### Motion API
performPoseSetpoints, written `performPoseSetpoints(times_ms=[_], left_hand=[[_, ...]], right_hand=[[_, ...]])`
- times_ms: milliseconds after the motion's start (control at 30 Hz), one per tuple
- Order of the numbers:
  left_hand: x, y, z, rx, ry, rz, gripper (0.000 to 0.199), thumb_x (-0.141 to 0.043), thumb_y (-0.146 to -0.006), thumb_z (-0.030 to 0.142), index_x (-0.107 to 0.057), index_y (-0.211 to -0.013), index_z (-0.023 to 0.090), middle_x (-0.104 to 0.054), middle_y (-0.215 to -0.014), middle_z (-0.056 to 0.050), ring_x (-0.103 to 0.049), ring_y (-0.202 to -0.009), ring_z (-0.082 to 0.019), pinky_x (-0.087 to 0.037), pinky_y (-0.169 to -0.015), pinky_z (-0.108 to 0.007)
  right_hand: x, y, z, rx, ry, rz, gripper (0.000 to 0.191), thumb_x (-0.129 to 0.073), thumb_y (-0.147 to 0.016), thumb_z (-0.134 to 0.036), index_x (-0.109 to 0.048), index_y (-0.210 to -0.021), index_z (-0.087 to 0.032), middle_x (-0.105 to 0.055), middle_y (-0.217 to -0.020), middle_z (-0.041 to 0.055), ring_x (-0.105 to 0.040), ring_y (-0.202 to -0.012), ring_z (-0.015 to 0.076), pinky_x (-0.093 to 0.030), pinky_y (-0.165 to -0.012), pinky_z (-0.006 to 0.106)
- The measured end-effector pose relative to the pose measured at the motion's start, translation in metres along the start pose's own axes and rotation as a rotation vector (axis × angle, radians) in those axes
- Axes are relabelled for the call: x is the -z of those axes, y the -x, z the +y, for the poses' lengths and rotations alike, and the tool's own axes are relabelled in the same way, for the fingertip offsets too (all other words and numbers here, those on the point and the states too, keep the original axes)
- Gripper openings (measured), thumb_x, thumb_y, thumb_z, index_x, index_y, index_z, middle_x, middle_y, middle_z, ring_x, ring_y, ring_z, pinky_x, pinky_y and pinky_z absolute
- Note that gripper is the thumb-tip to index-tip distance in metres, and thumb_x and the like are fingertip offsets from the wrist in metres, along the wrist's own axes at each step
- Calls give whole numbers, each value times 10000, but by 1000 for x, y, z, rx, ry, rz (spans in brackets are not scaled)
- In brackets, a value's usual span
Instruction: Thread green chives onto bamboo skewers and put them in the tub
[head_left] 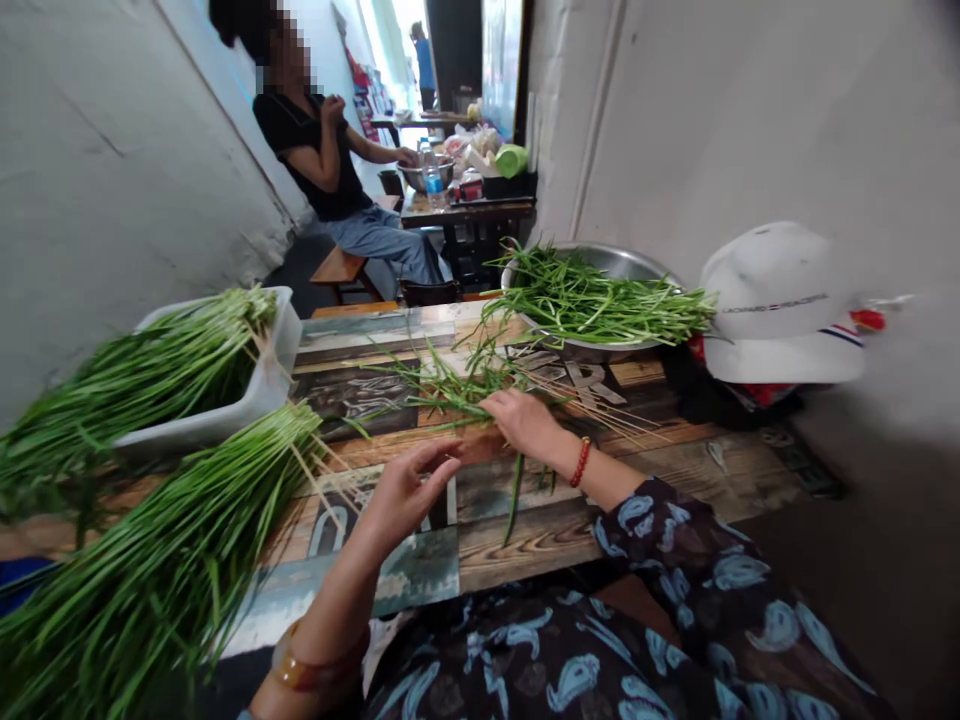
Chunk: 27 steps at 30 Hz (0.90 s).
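My left hand hovers over the table's near side, thumb and fingers apart, with nothing clearly in it. My right hand rests at the near edge of a loose heap of chives. Its fingers point down and curl together; their tips are hidden, so what they grip does not show. Several thin wooden skewers lie just right of that hand, and a few stray chive leaves lie below it. To the left, a big bunch of chives lies with skewers through its pale ends.
A white plastic tub at left holds more skewered chives. At the back right, a steel basin holds loose chives. A white cap sits beside it, near the wall. Beyond, a seated person reaches into a bowl.
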<state>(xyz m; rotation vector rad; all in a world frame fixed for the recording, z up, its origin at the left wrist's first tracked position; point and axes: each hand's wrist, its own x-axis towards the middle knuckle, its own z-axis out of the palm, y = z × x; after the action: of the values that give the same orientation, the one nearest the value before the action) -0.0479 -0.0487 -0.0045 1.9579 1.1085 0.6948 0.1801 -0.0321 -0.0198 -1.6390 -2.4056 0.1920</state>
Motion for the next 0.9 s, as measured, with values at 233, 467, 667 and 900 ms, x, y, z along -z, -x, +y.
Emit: performPoseSetpoints(times_ms=[233, 467, 667, 900], left_hand=[[-24, -57, -18, -299, -536, -109, 521, -621, -847, 244, -575, -1351, 120, -524, -1445, -208, -536, -1312, -346, -455, -1090, -538], [-62, -88, -25, -266, -590, -175, 445, -603, -863, 225, -616, -1285, 82, -535, -1421, -234, -522, -1337, -336, -437, -1129, -492], [-61, -92, -8, -330, -579, -122, 466, -625, -859, 215, -588, -1315, 125, -543, -1421, -213, -555, -1308, -312, -475, -1091, -482], [-29, -82, 40, -461, -549, -32, 454, -616, -888, 264, -581, -1329, 158, -577, -1395, -191, -587, -1267, -316, -505, -1045, -511]], right_hand=[[49, 8, 29, 181, -103, 167, 253, -572, -955, -254, -645, -1187, -183, -679, -1191, 98, -619, -1103, 205, -479, -962, 347], [148, 7, 147, -314, 255, 281, 418, -539, -958, -329, -585, -1312, -111, -644, -1279, 180, -596, -1178, 278, -461, -991, 408], [163, -2, 200, -685, 482, -160, 642, -713, -782, -579, -674, -1167, -67, -693, -1159, 244, -667, -1053, 336, -514, -879, 424], [162, -9, 206, -700, 529, -116, 332, -611, -858, -167, -695, -1161, -61, -700, -1160, 245, -671, -1085, 325, -507, -850, 379]])
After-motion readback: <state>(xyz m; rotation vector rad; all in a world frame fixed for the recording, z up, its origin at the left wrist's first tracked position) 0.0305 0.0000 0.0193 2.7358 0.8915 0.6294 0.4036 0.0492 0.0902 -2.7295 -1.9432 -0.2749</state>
